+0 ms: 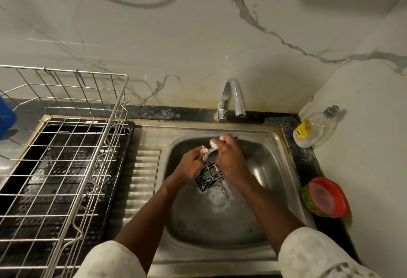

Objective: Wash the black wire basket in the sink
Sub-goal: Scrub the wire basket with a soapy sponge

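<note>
Kitchen corner: marble-look wall, dark table (pixel 307 161), steel sink (pixel 220 229) set into it. Tap (pixel 233 99) above the bowl, no water seen running. Basket (pixel 209 176): black wire, held tilted inside the sink bowl, just above the drain, with foam (pixel 218 199) beneath it. Left grip (pixel 191 165): fingers curled on the basket's left rim, steadying it. Right grip (pixel 229 156): closed round a white, sudsy sponge (pixel 214 144) pressed to the basket's upper edge. Status, as judged: soaping under way, with lather on the wire and the fingers; the rinse under the tap and setting the basket aside to drain are still to do. Also present: wire rack (pixel 66 145) at left; soap bottle (pixel 312 132) and red-lidded tub (pixel 326 198) on the table at right.
</note>
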A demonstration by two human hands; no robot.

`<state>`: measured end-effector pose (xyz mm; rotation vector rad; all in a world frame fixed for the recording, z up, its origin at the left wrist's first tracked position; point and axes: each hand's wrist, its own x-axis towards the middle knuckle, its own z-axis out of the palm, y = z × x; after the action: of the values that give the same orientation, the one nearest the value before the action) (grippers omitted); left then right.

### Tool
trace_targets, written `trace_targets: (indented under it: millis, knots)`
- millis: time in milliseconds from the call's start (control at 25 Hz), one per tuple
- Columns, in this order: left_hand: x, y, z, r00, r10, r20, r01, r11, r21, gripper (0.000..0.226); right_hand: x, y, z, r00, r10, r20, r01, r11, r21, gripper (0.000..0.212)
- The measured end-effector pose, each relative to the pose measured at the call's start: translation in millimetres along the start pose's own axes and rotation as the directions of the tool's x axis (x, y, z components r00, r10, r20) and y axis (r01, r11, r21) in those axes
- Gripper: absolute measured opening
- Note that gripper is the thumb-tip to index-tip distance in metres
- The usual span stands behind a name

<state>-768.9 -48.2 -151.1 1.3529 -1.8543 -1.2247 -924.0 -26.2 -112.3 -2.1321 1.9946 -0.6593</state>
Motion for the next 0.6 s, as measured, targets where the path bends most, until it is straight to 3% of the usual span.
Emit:
trace_targets:
  millis: [120,320,480,600]
  knots:
    - [2.4,-2.6,5.8,0.998,-0.030,-0.061,0.028,0.999,-0.028,0.034,10.5,37.9,-21.5,0.958,0.260,-0.120,-0.263,0.965,-0.016,0.043]
    - [13.9,-11.2,8.2,0.972,-0.195,-0.132,0.161,0.959,-0.232,0.035,0.4,48.6,-20.9,0.953,0.284,-0.108,-0.276,0.957,0.083,0.038]
    - [2.5,-27.3,10.9,0.904,-0.398,-0.154,0.278,0.823,-0.494,0.038,-15.5,47.6,-11.8,0.917,0.359,-0.174,-0.333,0.929,0.160,0.032]
    - [-30.0,-33.9,29.9,0.854,-0.515,-0.074,0.320,0.633,-0.705,0.034,-19.7,42.5,-2.2,0.884,0.446,-0.140,-0.412,0.885,0.216,0.029]
